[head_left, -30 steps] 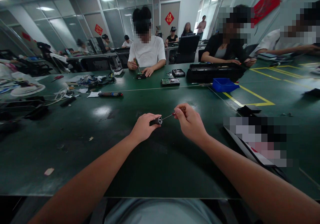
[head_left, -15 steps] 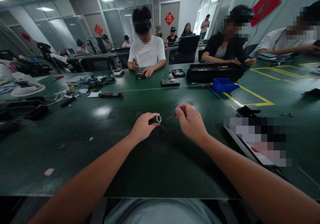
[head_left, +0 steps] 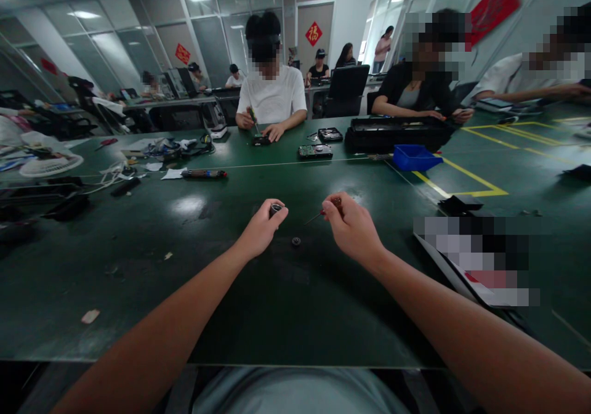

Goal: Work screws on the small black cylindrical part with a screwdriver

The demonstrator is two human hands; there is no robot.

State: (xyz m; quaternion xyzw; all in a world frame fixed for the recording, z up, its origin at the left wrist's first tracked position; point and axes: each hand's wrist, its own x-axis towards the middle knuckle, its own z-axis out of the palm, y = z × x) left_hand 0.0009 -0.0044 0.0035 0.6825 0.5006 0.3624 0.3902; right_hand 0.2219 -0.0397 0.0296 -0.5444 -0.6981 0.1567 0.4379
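Note:
My left hand point(head_left: 262, 229) is closed around a short black cylinder point(head_left: 276, 208), whose round end with a pale rim faces up toward me. What lies inside that end is too small to make out. In my right hand point(head_left: 351, 222) is a thin screwdriver point(head_left: 314, 217), gripped by its handle, with the shaft pointing left and down toward the cylinder but apart from it. A small round dark part point(head_left: 296, 241) lies on the green table point(head_left: 305, 315) between and just below my two hands.
A tool with a red end point(head_left: 205, 174), tangled cables point(head_left: 170, 149) and a white fan grille point(head_left: 50, 165) lie to the left. Farther off are opened hard drives point(head_left: 315, 151), a blue bin point(head_left: 415, 157) and a co-worker point(head_left: 272, 93) holding a screwdriver. Papers point(head_left: 462, 272) lie right.
My left hand has drawn slightly left and turned the cylinder's end from sideways to upward. A small round part, blurred below the cylinder before, now rests on the table. My right hand barely moved.

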